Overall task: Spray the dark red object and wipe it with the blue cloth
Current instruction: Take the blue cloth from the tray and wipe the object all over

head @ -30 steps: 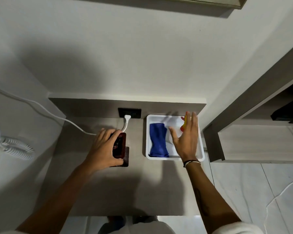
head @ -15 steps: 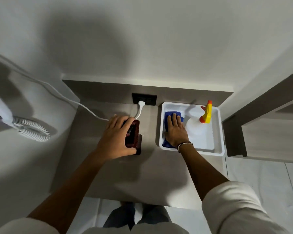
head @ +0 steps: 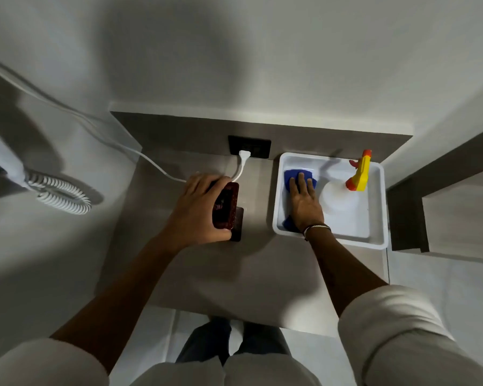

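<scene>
My left hand [head: 197, 208] grips the dark red object [head: 227, 209], a flat rectangular piece tilted up off the grey counter [head: 207, 274], with a dark flat piece [head: 238, 223] lying under it. My right hand [head: 304, 203] lies flat on the blue cloth [head: 299, 174] inside the white tray [head: 329, 236], fingers spread over it; most of the cloth is hidden beneath the hand. The white spray bottle [head: 339, 199] with its yellow and orange trigger head [head: 360, 172] stands in the same tray, just right of my right hand.
A black wall socket [head: 260, 147] holds a white plug [head: 244, 154] whose cable runs left along the counter. A white wall-mounted hair dryer with a coiled cord [head: 59, 195] hangs at the left. A wooden shelf unit [head: 444, 218] borders the right.
My right hand moved from above the spray bottle side of the tray to the left and came down onto the blue cloth. My left hand kept hold of the dark red object.
</scene>
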